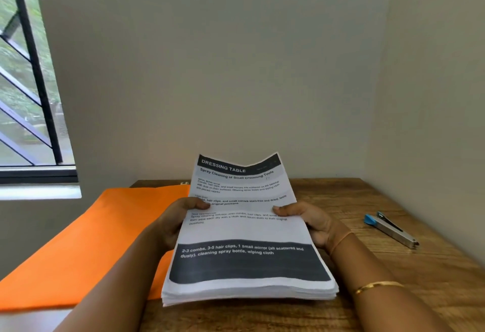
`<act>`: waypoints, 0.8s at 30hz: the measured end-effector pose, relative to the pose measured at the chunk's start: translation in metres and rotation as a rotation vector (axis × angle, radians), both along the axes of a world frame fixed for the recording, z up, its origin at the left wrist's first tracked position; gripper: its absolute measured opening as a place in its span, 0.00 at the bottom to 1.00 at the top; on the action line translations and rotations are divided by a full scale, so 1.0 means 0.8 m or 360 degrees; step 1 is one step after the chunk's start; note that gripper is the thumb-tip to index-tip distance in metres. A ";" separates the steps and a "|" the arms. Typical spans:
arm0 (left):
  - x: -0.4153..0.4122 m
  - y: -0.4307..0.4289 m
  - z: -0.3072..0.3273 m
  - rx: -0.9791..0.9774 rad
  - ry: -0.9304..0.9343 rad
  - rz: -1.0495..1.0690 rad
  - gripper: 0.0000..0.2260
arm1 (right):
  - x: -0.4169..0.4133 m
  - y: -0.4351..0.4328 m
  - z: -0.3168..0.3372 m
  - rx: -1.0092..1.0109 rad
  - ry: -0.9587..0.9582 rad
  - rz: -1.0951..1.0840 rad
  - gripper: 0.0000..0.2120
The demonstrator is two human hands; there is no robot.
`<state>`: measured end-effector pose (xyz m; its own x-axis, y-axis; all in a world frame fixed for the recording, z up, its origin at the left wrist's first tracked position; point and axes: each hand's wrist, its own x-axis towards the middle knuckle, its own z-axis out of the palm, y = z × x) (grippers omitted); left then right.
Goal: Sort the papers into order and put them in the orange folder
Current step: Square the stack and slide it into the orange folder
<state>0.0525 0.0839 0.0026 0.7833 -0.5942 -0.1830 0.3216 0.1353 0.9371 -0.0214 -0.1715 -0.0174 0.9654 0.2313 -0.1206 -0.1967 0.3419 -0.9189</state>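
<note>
Both hands clamp the stack of papers from its sides. Left hand sits on the left edge, thumb laid flat over the top sheet, other fingers tucked under & out of sight. Right hand mirrors it on the right edge, thumb pressed on the print, fingers curled below. So that's two firm pinches, thumbs on top, nothing loose.

Forearms come in from the bottom corners, angled inward twd the stack, wrists roughly level. Thin gold bangle on the right forearm; pale band at the right wrist.

Stack is thick, many white sheets, edges fairly squared. Near end sits low by the wood, far end raised. Top sheet bows into a shallow dip along its far edge. It's printed w/ a dark header reading "DRESSING TABLE", small text below it, & a wide dark block w/ white lettering near the bottom.

Orange folder lies flat at left, matte, smooth, big. It runs out past the left edge of the table; the stack's left side overlaps it in view.

Table is brown wood, grain plain to see. Stapler, silver metal w/ a blue end, lies on the right side, well apart from the right hand. Plain pale wall behind; barred window at far left.
</note>
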 end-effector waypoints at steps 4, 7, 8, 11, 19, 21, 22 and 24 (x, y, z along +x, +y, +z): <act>0.004 -0.007 0.002 0.0192 -0.0048 0.0301 0.07 | 0.003 0.004 -0.001 -0.0045 0.0085 -0.0104 0.17; 0.023 -0.006 -0.007 0.0336 -0.0396 0.0772 0.09 | 0.003 0.000 -0.002 0.0042 0.0078 -0.0160 0.20; 0.031 -0.002 -0.011 0.0448 -0.0581 0.0953 0.09 | 0.003 -0.004 -0.003 0.0044 0.0085 -0.0186 0.20; 0.052 0.021 -0.023 0.1337 -0.1113 0.1190 0.15 | 0.008 -0.017 -0.010 -0.0063 0.0148 -0.0302 0.16; 0.054 0.021 -0.038 0.2255 -0.0979 0.0556 0.30 | 0.019 -0.027 -0.019 -0.0306 0.0237 -0.0455 0.12; 0.049 0.020 -0.030 0.2274 -0.1029 0.0571 0.23 | 0.019 -0.029 -0.020 -0.0294 0.0245 -0.0458 0.12; 0.047 0.021 -0.028 0.2275 -0.1045 0.0568 0.21 | 0.020 -0.030 -0.020 -0.0286 0.0249 -0.0464 0.12; 0.047 0.025 -0.027 0.2239 -0.1034 0.0583 0.19 | 0.020 -0.030 -0.019 -0.0274 0.0256 -0.0474 0.12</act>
<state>0.0902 0.1040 -0.0193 0.9998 -0.0177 0.0083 -0.0194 -0.9420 0.3350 -0.0055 -0.1958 -0.0327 0.9528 -0.0935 -0.2888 -0.2585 0.2490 -0.9334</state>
